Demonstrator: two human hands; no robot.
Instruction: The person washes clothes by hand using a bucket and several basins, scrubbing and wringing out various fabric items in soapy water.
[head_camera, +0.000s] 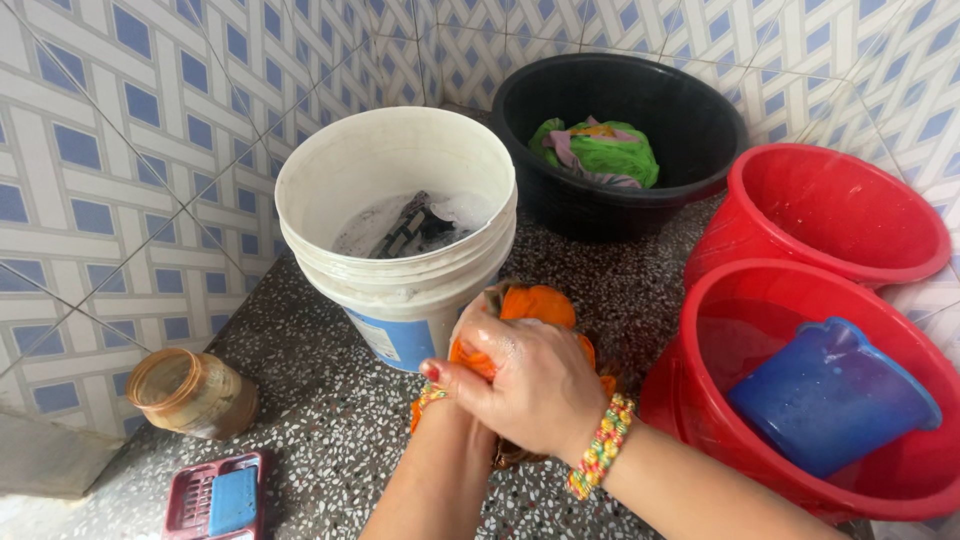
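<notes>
Speckled terrazzo floor (330, 420) meets walls of white tile with blue squares (110, 150), and low over that floor an orange cloth (535, 305) is bunched between two hands. The right hand (535, 385), a beaded bracelet at its wrist, lies on top with fingers curled tight around the wet, soapy cloth. The left hand (470, 335) is mostly hidden beneath it; only a few fingers show, pressed against the cloth, so how far it is closed cannot be told. Just behind the cloth, almost touching it, stands a white bucket (300, 200) holding sudsy water and a dark garment (415, 228). Further back is a black tub (700, 120) with green and pink clothes (600, 150) piled inside. To the right, close beside the right forearm, a red bucket (700, 300) holds water and a blue mug (830, 395) lying tilted in it; a second red bucket (840, 200) sits behind it. At the left, well apart from the hands, a brownish jar (190, 392) stands by the wall, and a pink soap dish (190, 500) with a blue bar (232, 500) lies near the lower edge.
</notes>
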